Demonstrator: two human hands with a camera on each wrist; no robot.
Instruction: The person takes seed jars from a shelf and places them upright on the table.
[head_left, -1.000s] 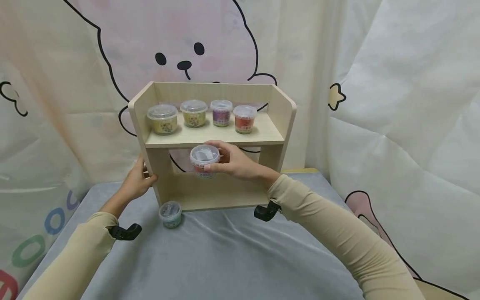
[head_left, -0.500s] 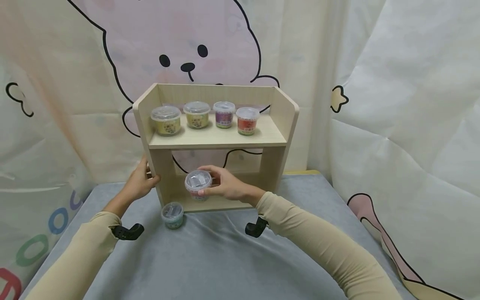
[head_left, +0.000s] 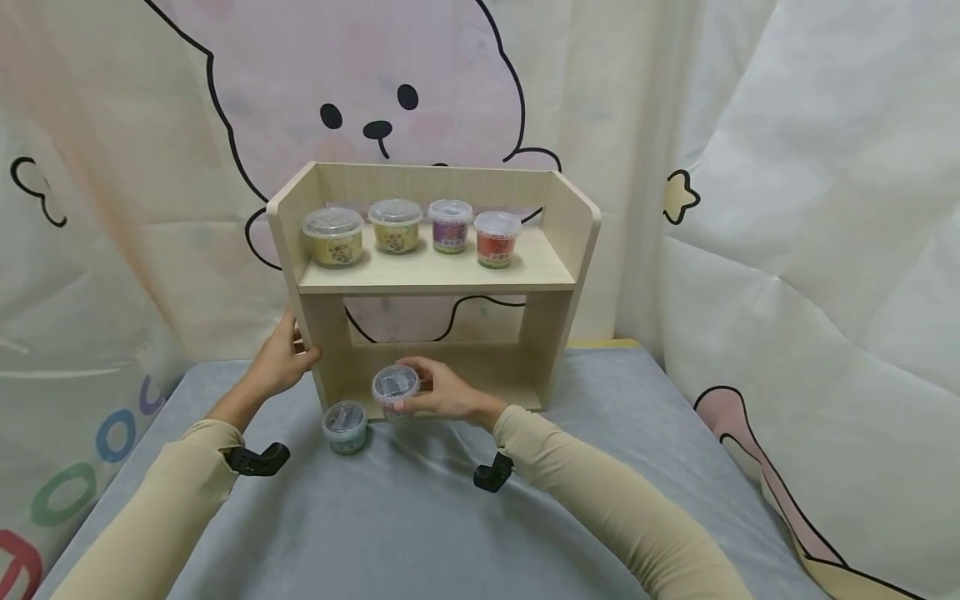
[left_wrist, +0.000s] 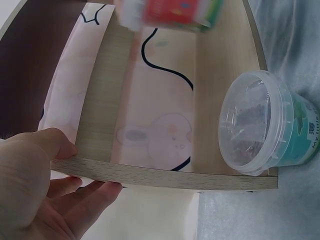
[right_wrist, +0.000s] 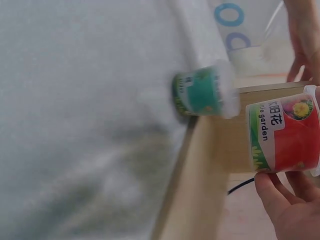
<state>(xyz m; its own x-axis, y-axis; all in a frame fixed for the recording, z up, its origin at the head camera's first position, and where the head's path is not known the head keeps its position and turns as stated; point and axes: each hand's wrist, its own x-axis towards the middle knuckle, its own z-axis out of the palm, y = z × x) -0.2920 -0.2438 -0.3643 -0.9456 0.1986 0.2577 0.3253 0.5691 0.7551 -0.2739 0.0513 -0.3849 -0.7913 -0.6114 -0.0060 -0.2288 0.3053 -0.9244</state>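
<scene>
My right hand [head_left: 448, 390] grips a clear-lidded plastic cup [right_wrist: 287, 132] with a red label, a flower picture and the words "little garden". It is low in front of the wooden shelf unit's lower compartment, close to the front edge. Beside it on the cloth stands a teal-labelled cup [head_left: 346, 427] with the same kind of lid, at the shelf's front left corner. My left hand [head_left: 279, 360] pinches the left side panel of the shelf unit [head_left: 435, 290], thumb on one face and fingers on the other, as the left wrist view shows.
On the upper board stand two yellow cups [head_left: 336, 248] [head_left: 396, 237], a purple cup [head_left: 450, 236] and another red cup [head_left: 496, 250]. A grey-blue cloth [head_left: 420, 525] covers the table. A printed curtain [head_left: 600, 100] hangs behind.
My right hand has lowered the red cup from just below the upper board to the lower compartment's front, slightly left. My left hand keeps its hold on the side panel.
</scene>
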